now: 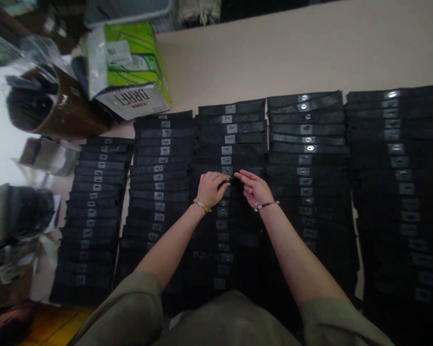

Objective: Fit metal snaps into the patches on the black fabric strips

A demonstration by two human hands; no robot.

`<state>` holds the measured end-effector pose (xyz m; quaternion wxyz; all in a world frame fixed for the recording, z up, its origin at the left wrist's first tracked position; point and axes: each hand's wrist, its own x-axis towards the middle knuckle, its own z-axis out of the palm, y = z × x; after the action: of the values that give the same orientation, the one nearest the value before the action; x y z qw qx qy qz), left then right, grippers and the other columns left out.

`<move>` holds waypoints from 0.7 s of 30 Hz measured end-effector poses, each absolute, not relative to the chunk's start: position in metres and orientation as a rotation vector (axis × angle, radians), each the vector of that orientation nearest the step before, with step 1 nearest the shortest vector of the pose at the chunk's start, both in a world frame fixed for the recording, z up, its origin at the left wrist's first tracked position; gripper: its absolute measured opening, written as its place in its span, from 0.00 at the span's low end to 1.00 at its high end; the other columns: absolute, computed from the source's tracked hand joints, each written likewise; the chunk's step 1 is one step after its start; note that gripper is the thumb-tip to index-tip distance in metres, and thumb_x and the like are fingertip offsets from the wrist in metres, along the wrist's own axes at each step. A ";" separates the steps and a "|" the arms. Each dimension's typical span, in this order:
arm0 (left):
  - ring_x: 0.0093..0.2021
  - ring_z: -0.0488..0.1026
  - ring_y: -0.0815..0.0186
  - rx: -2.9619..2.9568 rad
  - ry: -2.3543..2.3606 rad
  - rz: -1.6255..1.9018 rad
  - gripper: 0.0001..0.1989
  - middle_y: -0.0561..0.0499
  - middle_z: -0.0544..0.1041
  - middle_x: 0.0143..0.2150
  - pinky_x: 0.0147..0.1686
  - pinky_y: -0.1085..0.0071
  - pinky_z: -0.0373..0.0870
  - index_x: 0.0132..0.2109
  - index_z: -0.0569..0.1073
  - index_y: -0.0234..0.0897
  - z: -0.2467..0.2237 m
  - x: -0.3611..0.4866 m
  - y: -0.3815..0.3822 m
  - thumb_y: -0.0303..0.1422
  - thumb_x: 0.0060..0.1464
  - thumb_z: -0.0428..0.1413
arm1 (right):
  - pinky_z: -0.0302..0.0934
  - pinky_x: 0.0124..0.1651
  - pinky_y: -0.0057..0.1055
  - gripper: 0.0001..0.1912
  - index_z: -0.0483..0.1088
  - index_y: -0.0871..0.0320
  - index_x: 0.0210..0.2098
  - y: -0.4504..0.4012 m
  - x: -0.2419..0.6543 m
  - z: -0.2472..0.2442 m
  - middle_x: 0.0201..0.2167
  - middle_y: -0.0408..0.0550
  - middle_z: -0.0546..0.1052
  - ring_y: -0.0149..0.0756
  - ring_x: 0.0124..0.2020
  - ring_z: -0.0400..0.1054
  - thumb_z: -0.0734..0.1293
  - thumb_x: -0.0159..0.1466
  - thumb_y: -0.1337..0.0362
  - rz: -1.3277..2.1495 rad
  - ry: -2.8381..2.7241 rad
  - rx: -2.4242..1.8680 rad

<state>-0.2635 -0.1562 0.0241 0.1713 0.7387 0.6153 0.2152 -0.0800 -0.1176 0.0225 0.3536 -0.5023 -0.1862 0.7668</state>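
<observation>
Black flat fabric-like pieces (159, 185) lie overlapping in several long columns on the table, most with a small pale label near the middle. Over the middle column, my left hand (210, 188) is closed in a pinch, thumb and index fingertips together. A small dark, shiny bit (231, 179) shows at those fingertips, too small to name. Just right of it, my right hand (256, 188) points its fingertips toward the left hand. Its fingers are pressed together and partly curled; whatever they hold cannot be made out. A narrow gap separates the two hands.
A green and white cardboard box (133, 72) stands at the back left, beside a brown bin (72, 105) with dark items inside. Grey and clear containers (46, 156) crowd the left edge. The pale tabletop (292, 53) runs behind the columns.
</observation>
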 end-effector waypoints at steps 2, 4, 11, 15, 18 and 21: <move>0.47 0.73 0.61 2.120 1.661 0.711 0.13 0.48 0.81 0.44 0.47 0.61 0.66 0.48 0.79 0.43 0.030 -0.258 -0.163 0.42 0.64 0.54 | 0.39 0.14 0.19 0.14 0.74 0.53 0.41 -0.121 -0.080 0.029 0.54 0.49 0.79 0.18 0.15 0.46 0.71 0.54 0.65 2.038 -0.436 -1.224; 0.45 0.74 0.62 2.144 1.537 0.788 0.13 0.48 0.82 0.43 0.45 0.62 0.67 0.47 0.80 0.44 0.036 -0.253 -0.169 0.41 0.64 0.54 | 0.39 0.14 0.19 0.12 0.75 0.52 0.40 -0.125 -0.082 0.033 0.57 0.48 0.77 0.18 0.15 0.44 0.69 0.56 0.66 2.063 -0.381 -1.149; 0.46 0.75 0.64 1.975 1.298 0.839 0.08 0.49 0.81 0.43 0.50 0.63 0.71 0.44 0.79 0.42 0.054 -0.246 -0.175 0.36 0.64 0.55 | 0.37 0.12 0.19 0.11 0.76 0.51 0.40 -0.143 -0.096 0.029 0.56 0.47 0.77 0.18 0.15 0.43 0.69 0.56 0.65 2.029 -0.301 -1.142; 0.43 0.75 0.63 1.792 1.347 0.779 0.05 0.49 0.79 0.39 0.47 0.64 0.72 0.39 0.76 0.40 0.059 -0.244 -0.174 0.34 0.62 0.57 | 0.40 0.13 0.17 0.13 0.75 0.50 0.42 -0.146 -0.099 0.029 0.54 0.44 0.78 0.17 0.16 0.48 0.70 0.56 0.65 2.014 -0.249 -1.108; 0.42 0.73 0.64 1.780 1.401 0.757 0.04 0.49 0.77 0.38 0.46 0.65 0.71 0.38 0.73 0.39 0.060 -0.242 -0.177 0.31 0.63 0.54 | 0.41 0.13 0.16 0.15 0.74 0.50 0.41 -0.147 -0.099 0.034 0.49 0.43 0.79 0.18 0.18 0.55 0.71 0.54 0.67 1.998 -0.157 -1.108; 0.41 0.73 0.64 1.670 1.579 0.804 0.05 0.49 0.75 0.38 0.44 0.67 0.71 0.40 0.70 0.39 0.059 -0.238 -0.181 0.30 0.65 0.50 | 0.42 0.13 0.16 0.14 0.75 0.53 0.38 -0.153 -0.098 0.039 0.36 0.43 0.80 0.22 0.20 0.60 0.73 0.51 0.65 1.946 -0.101 -1.167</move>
<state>-0.2385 -0.1814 0.0589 0.3459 0.6436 0.6084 0.3098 -0.0984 -0.1535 0.0387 0.4213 -0.4660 -0.0402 0.7770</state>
